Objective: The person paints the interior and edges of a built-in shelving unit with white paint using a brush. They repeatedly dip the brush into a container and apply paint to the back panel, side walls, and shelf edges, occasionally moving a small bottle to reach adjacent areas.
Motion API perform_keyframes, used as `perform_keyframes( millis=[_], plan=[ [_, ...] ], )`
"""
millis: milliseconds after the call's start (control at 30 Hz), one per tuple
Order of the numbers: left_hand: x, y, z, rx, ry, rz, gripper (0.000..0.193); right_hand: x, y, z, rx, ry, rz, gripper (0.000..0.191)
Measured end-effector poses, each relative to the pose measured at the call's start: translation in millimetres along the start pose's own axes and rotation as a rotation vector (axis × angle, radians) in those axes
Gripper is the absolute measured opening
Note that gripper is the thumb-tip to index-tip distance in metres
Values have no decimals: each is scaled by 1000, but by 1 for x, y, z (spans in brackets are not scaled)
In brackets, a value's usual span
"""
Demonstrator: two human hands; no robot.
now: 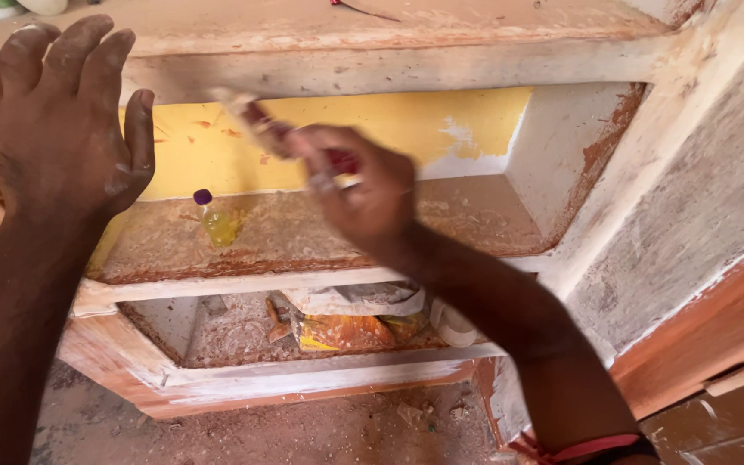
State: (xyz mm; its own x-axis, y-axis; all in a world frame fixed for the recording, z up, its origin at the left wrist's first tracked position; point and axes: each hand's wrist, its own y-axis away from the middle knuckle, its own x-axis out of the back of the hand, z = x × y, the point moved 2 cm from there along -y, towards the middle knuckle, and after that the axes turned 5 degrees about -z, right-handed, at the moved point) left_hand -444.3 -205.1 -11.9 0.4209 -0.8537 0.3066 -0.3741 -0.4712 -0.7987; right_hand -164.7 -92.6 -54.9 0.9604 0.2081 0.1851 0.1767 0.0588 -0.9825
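My right hand [363, 194] is shut on a red-handled tool [262, 125], blurred by motion, whose tip reaches up to the plastered front edge of the upper shelf [406, 67]. Against that same edge, at the far left, my left hand [58, 112] rests with its fingers spread and holds nothing. Behind the hands is a yellow back wall [346, 129] with a white patch. Both shelf edges are smeared with white filler and reddish dust.
A small bottle with a purple cap [214, 220] lies on the middle shelf. On the lower shelf [303, 375] sit crumpled wrappers [342, 331] and a white round object [454, 327]. A thick plastered wall [691, 189] closes the right side. The dusty floor [303, 435] lies below.
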Motion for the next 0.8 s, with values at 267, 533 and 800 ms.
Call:
perform_keyframes(
  millis=[267, 533, 800],
  plan=[
    [-25, -43, 30, 37, -67, -176, 58, 200, 54, 58, -171, 68, 321, 14],
    [-25, -49, 37, 27, 38, -121, 48, 359, 115, 25, -312, 389, 444, 24],
    [-21, -42, 40, 79, -21, -202, 55, 245, 85, -5, -30, 648, 224, 34]
  ],
)
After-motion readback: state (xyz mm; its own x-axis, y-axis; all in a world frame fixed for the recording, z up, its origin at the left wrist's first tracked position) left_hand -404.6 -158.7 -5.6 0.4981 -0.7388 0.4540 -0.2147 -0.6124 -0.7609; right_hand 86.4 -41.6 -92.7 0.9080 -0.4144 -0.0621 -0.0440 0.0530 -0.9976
